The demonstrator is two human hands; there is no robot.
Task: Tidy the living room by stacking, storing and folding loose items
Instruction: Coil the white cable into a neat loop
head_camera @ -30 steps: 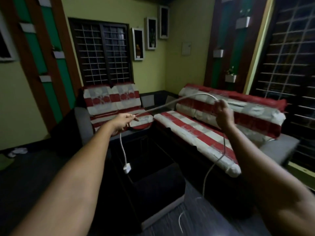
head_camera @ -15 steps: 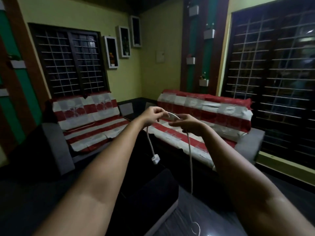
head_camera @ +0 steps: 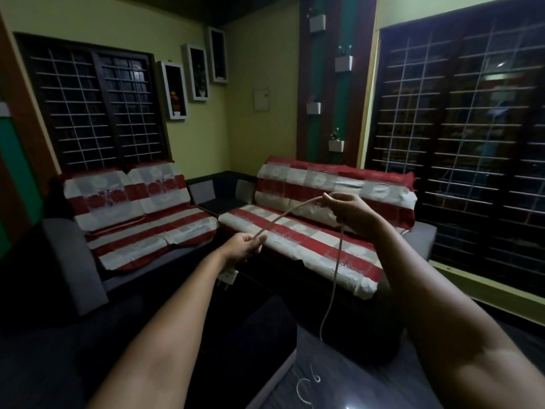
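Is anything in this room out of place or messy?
Yes: a white cable held between the left hand and right hand trails loose onto the dark floor. Its plug dangles below the left hand.

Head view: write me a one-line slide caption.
Both hands, left and right, stretch a white cable before two red-and-white striped sofas.

Home living rm, dim light. Two sofas (head_camera: 138, 219) set at a right angle in the corner w/ red-and-white striped covers (head_camera: 309, 240). Yellow-green walls, dark grilled windows (head_camera: 97, 110) on both sides, white box frames (head_camera: 174, 90) w/ ornaments on the wall, small white planters (head_camera: 336, 144) up a green-and-brown panel. Dark low table (head_camera: 206, 335) in front.
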